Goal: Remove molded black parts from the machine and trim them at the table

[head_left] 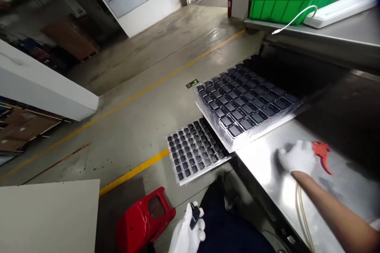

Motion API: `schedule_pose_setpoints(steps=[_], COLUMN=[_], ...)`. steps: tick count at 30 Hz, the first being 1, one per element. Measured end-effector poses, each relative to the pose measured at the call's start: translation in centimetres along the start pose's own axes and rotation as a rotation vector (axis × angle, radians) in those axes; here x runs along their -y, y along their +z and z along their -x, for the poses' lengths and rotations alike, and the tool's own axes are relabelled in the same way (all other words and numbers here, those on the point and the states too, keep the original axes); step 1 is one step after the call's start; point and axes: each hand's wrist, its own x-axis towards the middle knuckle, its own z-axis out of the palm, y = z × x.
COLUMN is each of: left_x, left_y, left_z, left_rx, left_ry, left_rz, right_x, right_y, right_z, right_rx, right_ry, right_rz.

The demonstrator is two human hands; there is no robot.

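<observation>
My left hand (190, 227), in a white glove, is closed around a small black rectangular part (194, 215), with the fingertips curled at its edge. My right hand (297, 157), also gloved and slightly blurred, is closed over the steel bench, at an orange-red air blow gun (322, 153). The gun's lever sticks out on the hand's right side; the grip itself is hidden. A pale hose (301, 209) runs down from under my right wrist. Ahead of that hand stands a stack of clear trays (246, 101) filled with rows of black parts.
A lower tray of black parts (196, 148) lies left of the bench's edge. A red plastic stool (142, 221) stands on the floor at lower left. On the upper shelf are a green bin (285, 6) and a white lamp-like bar (341, 10) with a cable.
</observation>
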Motion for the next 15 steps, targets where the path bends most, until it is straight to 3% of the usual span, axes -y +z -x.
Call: schedule_pose_setpoints(steps=[1,3,6,8,10,15], left_x=[0.3,0.6,-0.4,-2.2,-4.4,-9.5], left_y=[-0.7,-1.6,-1.7,-1.0,0.2,3.9], left_z=[-0.4,-2.1,-7.3,-12.4,-18.4,-34.6], left_rx=[0.002,0.018,-0.077,-0.172,-0.202,-0.086], left_ry=[0.046,0.141,0.386,0.558,0.634,0.831], left_rz=[-0.098,-0.382,-0.939,-1.206,-1.362,-1.745], right_x=[1.3,4.1,7.5,9.0,9.9,10.8], right_y=[0.9,2.7,5.0,6.0,6.5,7.9], right_z=[1.3,3.4,5.0,5.2,5.0,2.9], right_rx=[0.007,-0.024,-0.136,-0.204,-0.24,-0.236], right_ry=[-0.095,-0.148,-0.14,-0.119,-0.086,-0.077], right_rz=[0.001,0.024,0.064,0.08,0.09,0.116])
